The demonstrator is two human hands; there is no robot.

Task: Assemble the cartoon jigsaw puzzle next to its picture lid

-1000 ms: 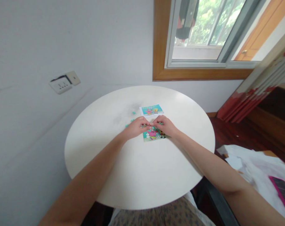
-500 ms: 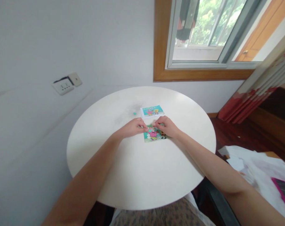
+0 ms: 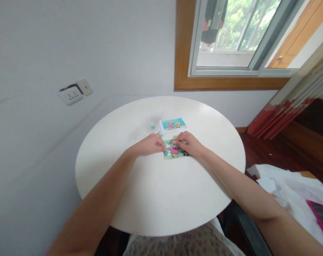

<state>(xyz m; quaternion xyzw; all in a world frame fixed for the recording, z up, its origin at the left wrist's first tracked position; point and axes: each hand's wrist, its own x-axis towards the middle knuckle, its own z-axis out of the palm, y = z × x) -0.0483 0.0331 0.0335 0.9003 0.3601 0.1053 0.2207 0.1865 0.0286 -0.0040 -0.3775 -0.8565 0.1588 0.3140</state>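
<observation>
A small cartoon jigsaw puzzle with a pink figure lies flat on the white round table. At the puzzle's left edge is my left hand, thumb and fingers closed together on that border. My right hand is over the upper right part, its thumb and forefinger pinched; anything between them is too small to make out. The right hand covers part of the picture. Just beyond my left fingers lie loose teal pieces, and another teal piece rests farther back.
Behind the puzzle lies a teal picture card with cartoon figures. A wall with a socket stands at the left, a window beyond the table. To the right, a pink-edged phone-like object sits on white sheeting.
My left hand has drawn slightly down and away from the puzzle's top left corner, uncovering loose teal pieces behind it. My right hand stays nearly in place. The view has shifted slightly.
</observation>
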